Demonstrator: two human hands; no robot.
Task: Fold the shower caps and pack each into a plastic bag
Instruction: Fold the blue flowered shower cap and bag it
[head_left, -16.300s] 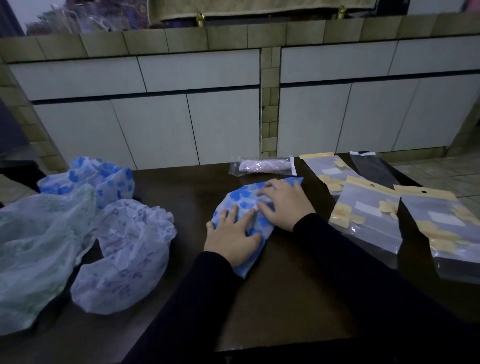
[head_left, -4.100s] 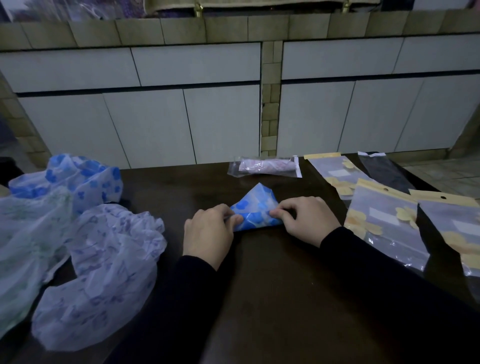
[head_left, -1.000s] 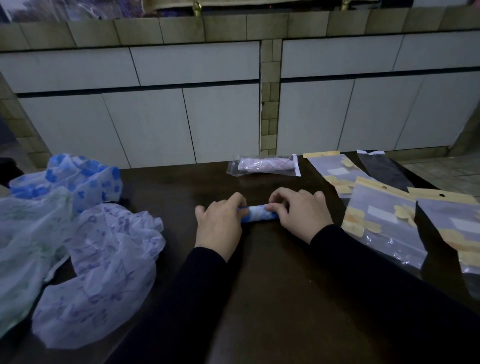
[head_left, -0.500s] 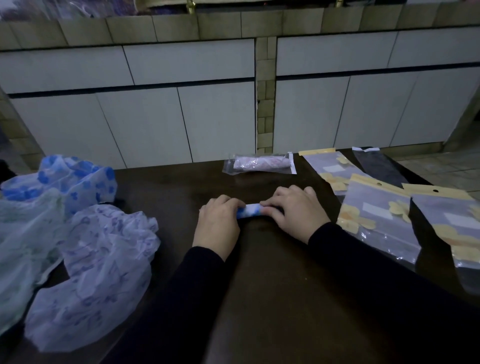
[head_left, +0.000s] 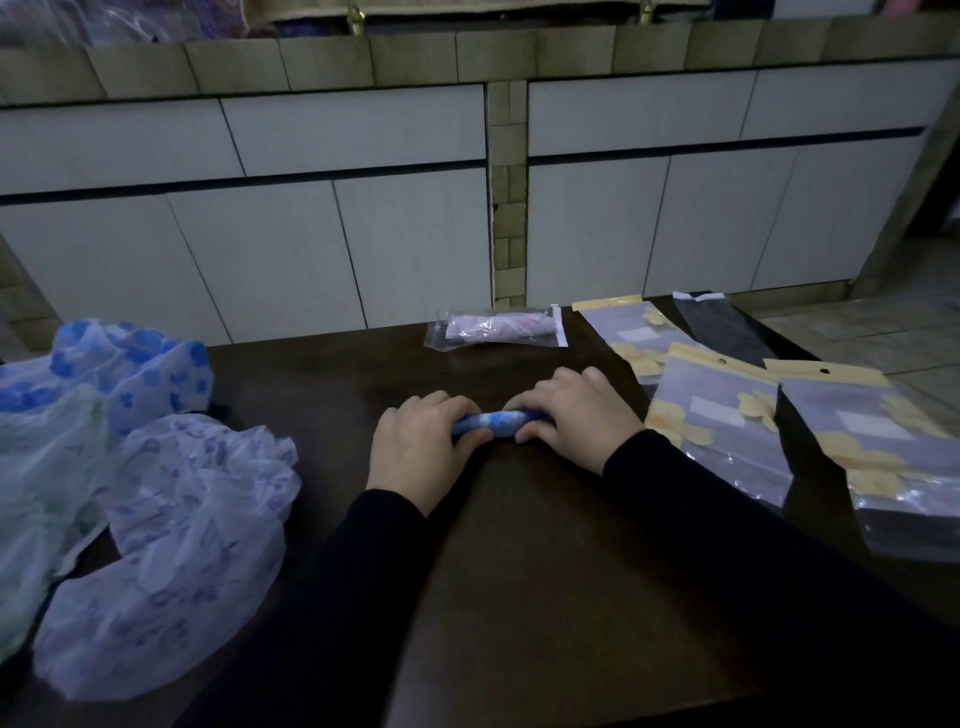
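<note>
Blue-flowered plastic shower cap (head_left: 492, 420), rolled tight, lay on the dark wooden counter (head_left: 545, 545) — left hand (head_left: 421, 452) and right hand (head_left: 576, 418) clamped its ends; empty yellow-topped plastic bags (head_left: 727, 421) at three o'clock.

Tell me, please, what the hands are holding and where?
Both hands grip the rolled blue shower cap: left hand on its left end, right hand on its right end.

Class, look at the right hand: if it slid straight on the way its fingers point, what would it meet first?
The right hand points left along the rolled blue cap, so it would probably meet the left hand first; the short stretch of roll between them is bare.
</note>
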